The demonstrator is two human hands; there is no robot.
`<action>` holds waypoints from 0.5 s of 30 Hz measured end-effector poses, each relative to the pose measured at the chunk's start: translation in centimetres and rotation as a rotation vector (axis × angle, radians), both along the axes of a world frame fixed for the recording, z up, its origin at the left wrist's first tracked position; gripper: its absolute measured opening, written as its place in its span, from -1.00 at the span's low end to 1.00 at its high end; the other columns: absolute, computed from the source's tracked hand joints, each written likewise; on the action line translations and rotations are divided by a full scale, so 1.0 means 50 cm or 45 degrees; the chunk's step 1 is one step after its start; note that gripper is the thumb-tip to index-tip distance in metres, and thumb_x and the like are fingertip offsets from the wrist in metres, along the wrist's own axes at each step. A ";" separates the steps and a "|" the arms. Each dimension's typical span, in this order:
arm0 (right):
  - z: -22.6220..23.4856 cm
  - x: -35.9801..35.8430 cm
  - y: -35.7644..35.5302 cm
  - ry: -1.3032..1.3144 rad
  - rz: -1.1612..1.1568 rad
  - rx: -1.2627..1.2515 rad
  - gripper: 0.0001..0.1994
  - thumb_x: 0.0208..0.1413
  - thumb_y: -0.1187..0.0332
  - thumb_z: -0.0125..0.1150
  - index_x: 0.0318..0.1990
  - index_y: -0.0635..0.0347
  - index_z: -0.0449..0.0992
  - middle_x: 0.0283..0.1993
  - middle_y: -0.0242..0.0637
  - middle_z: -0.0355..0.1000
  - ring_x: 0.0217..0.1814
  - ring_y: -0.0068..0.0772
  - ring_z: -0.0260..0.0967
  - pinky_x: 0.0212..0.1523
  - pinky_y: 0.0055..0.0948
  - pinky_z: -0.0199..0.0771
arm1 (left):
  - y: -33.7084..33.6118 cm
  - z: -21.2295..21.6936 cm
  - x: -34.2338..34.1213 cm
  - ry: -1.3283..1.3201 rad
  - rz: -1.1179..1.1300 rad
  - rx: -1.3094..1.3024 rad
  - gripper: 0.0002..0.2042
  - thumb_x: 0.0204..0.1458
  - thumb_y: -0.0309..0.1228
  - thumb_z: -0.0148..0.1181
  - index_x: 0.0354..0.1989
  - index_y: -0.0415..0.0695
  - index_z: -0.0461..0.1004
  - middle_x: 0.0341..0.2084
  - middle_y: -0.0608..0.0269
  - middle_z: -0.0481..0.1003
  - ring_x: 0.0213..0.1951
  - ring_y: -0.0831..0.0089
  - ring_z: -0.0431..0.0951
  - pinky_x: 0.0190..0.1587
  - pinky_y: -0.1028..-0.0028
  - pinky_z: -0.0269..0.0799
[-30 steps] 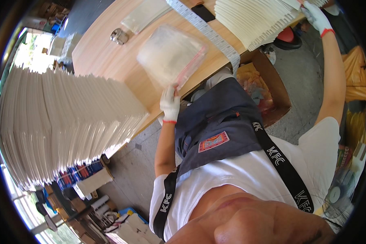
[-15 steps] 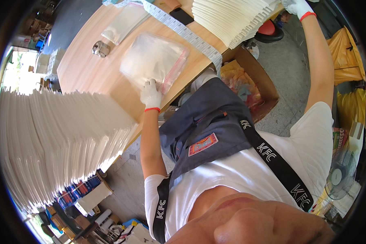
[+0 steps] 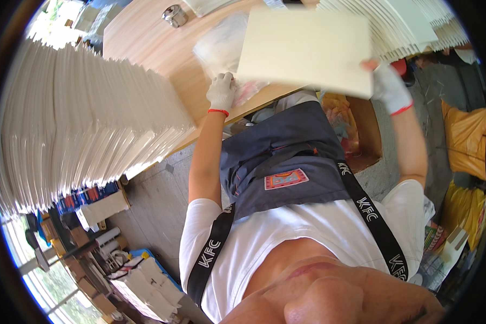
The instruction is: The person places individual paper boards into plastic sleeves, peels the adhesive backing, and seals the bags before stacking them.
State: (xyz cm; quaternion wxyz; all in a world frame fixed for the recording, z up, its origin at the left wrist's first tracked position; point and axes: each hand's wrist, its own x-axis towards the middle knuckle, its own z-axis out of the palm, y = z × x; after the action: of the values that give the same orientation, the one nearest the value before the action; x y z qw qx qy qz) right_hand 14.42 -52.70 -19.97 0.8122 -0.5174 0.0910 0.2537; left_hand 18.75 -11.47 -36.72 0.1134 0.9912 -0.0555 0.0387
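My right hand point(image 3: 390, 89), in a white knit glove with a red cuff, grips the right edge of a flat cream rectangular sheet point(image 3: 305, 48). The sheet hangs over the front of the table and hides part of the clear plastic bags point(image 3: 221, 46) lying there. Its near edge and the hand are blurred by motion. My left hand point(image 3: 221, 92), gloved alike, has its fingers curled closed at the near edge of the bags, pinching the film. A pinkish strip point(image 3: 248, 90) shows along the bags beside it.
A tall stack of white sheets in glossy film point(image 3: 97, 119) rises at the left. More cream sheets point(image 3: 389, 24) are piled at the far right of the wooden table point(image 3: 140, 38). A metal tin point(image 3: 174, 16) stands at the back. A cardboard box point(image 3: 368, 132) sits below the table edge.
My right hand has come from the far right pile toward the bags, bringing a cream sheet. My left hand's fingers have curled from lying on the bags to pinching their edge. The view has shifted.
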 end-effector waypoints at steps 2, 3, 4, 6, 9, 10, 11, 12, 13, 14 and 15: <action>-0.087 -0.038 0.081 0.028 0.127 0.166 -0.54 -0.05 0.43 0.09 0.05 0.40 0.26 0.00 -0.09 0.37 0.00 -0.29 0.39 -0.01 -0.37 0.46 | 0.002 -0.002 0.013 0.026 0.012 -0.035 -0.85 -0.06 -0.34 0.06 -0.28 0.06 0.41 -0.25 0.30 0.43 -0.15 0.25 0.44 -0.25 0.21 0.44; -0.125 -0.053 0.117 0.076 0.165 0.251 -0.53 -0.06 0.44 0.09 0.06 0.39 0.24 -0.01 -0.09 0.38 -0.03 -0.30 0.41 -0.03 -0.39 0.47 | 0.010 -0.011 0.019 0.000 -0.013 -0.080 -0.84 -0.09 -0.39 0.06 -0.29 0.05 0.42 -0.25 0.30 0.43 -0.14 0.25 0.44 -0.22 0.22 0.43; -0.171 -0.061 0.140 0.125 0.196 0.337 -0.51 -0.06 0.45 0.08 0.08 0.39 0.23 -0.01 -0.10 0.38 -0.05 -0.32 0.42 -0.05 -0.40 0.48 | 0.014 -0.008 0.018 0.022 -0.032 -0.122 -0.83 -0.11 -0.41 0.06 -0.28 0.05 0.42 -0.25 0.30 0.43 -0.13 0.25 0.43 -0.21 0.22 0.42; -0.264 -0.077 0.157 0.258 0.147 0.373 -0.49 -0.06 0.46 0.07 0.11 0.37 0.19 -0.03 -0.11 0.39 -0.17 -0.41 0.46 -0.24 -0.52 0.52 | 0.021 0.005 0.012 0.070 -0.072 -0.202 -0.80 -0.14 -0.46 0.07 -0.28 0.05 0.42 -0.25 0.31 0.43 -0.12 0.26 0.43 -0.19 0.24 0.42; -0.306 -0.106 0.195 0.224 -0.023 0.424 -0.55 0.01 0.44 0.04 0.10 0.28 0.21 -0.17 -0.20 0.42 -0.45 -0.57 0.43 -0.67 -0.71 0.38 | 0.042 0.002 -0.011 -0.026 0.039 -0.147 -0.79 -0.18 -0.48 0.09 -0.31 0.07 0.43 -0.24 0.34 0.43 -0.09 0.26 0.41 -0.19 0.26 0.43; -0.360 -0.112 0.182 0.127 0.035 0.511 -0.58 0.02 0.44 0.05 0.09 0.23 0.22 -0.21 -0.23 0.42 -0.50 -0.61 0.40 -0.71 -0.71 0.34 | 0.049 -0.004 -0.015 -0.065 0.066 -0.120 -0.79 -0.18 -0.48 0.10 -0.31 0.08 0.44 -0.24 0.35 0.43 -0.08 0.26 0.40 -0.19 0.26 0.43; -0.372 -0.117 0.186 0.177 0.004 0.472 -0.60 0.02 0.45 0.07 0.06 0.18 0.23 -0.18 -0.25 0.39 -0.49 -0.62 0.37 -0.71 -0.71 0.33 | 0.058 -0.011 -0.016 -0.117 0.108 -0.118 -0.79 -0.17 -0.47 0.10 -0.31 0.08 0.44 -0.25 0.36 0.44 -0.11 0.27 0.42 -0.20 0.26 0.43; -0.383 -0.121 0.188 0.210 -0.083 0.462 -0.60 0.02 0.45 0.08 0.06 0.18 0.23 -0.16 -0.27 0.38 -0.49 -0.62 0.37 -0.70 -0.72 0.33 | 0.070 -0.018 -0.016 -0.168 0.149 -0.115 -0.79 -0.17 -0.47 0.10 -0.31 0.08 0.44 -0.26 0.36 0.45 -0.13 0.28 0.43 -0.20 0.27 0.43; -0.377 -0.124 0.204 0.241 -0.169 0.452 -0.60 0.02 0.45 0.08 0.06 0.19 0.23 -0.15 -0.28 0.38 -0.49 -0.62 0.37 -0.70 -0.72 0.34 | 0.074 -0.013 -0.017 -0.221 0.190 -0.111 -0.79 -0.17 -0.46 0.10 -0.31 0.08 0.44 -0.27 0.36 0.45 -0.16 0.29 0.45 -0.20 0.27 0.43; -0.370 -0.127 0.219 0.271 -0.255 0.441 -0.60 0.03 0.46 0.08 0.06 0.19 0.23 -0.13 -0.29 0.37 -0.49 -0.62 0.38 -0.69 -0.72 0.34 | 0.073 -0.009 -0.019 -0.183 0.220 -0.169 -0.79 -0.17 -0.47 0.10 -0.30 0.08 0.44 -0.29 0.35 0.45 -0.20 0.29 0.46 -0.22 0.28 0.43; -0.367 -0.129 0.230 0.292 -0.330 0.404 -0.60 0.03 0.45 0.08 0.06 0.16 0.24 -0.10 -0.34 0.36 -0.46 -0.63 0.38 -0.64 -0.72 0.37 | 0.070 -0.004 -0.021 -0.146 0.250 -0.226 -0.78 -0.16 -0.48 0.09 -0.30 0.08 0.45 -0.31 0.34 0.45 -0.25 0.30 0.47 -0.24 0.30 0.42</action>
State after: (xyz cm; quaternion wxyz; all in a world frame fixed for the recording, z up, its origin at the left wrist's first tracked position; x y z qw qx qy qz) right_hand 7.98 -41.21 -38.30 0.8935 -0.3351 0.2074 0.2154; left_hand 17.70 -7.97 -36.92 0.1929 0.9742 0.0389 0.1110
